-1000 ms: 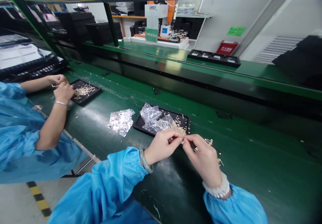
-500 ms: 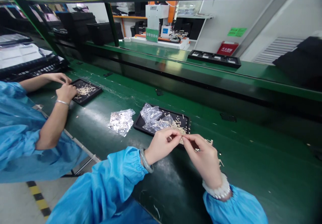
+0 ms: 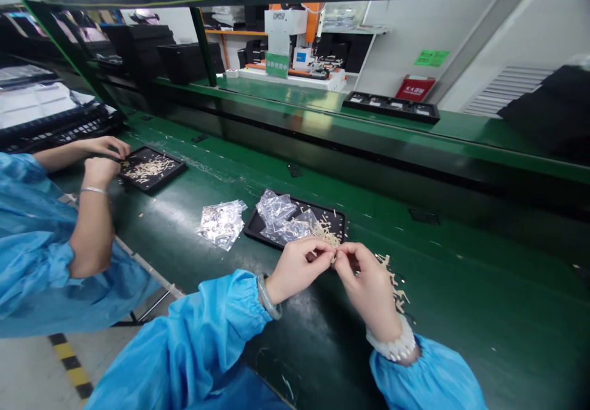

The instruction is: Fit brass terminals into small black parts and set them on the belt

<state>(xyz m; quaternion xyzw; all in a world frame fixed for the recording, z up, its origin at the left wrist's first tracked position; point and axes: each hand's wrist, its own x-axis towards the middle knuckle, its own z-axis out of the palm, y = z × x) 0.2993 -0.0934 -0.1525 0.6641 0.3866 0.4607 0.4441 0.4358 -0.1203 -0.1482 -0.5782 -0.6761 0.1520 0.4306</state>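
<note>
Green matting is covering the long table [image 3: 461,311], which is running from the far left corner toward the right edge, with a raised green shelf [image 3: 369,121] lying along its far side. At the left end a co-worker's sleeve [image 3: 32,256] in blue is resting by the near edge, and that person's hands [image 3: 99,158] are working over a black tray of pale strips [image 3: 150,169].

Near the middle of the table, a second black tray [image 3: 336,218] is sitting close to the near edge, carrying crumpled clear bags [image 3: 281,218] and a heap of pale strips [image 3: 325,233]. Just to its left a clear bag of small parts [image 3: 221,222] is lying flat on the matting. To the tray's right, loose pale pieces [image 3: 395,287] are lying scattered on the table.

Above the tray's near rim the left hand [image 3: 297,268] and the right hand [image 3: 369,284] are meeting fingertip to fingertip, each grip pinching closed on one small pale strip [image 3: 332,257] between them, held just clear of the tray. A bangle [image 3: 268,296] is circling the left wrist and a pale beaded bracelet [image 3: 391,345] the right.
</note>
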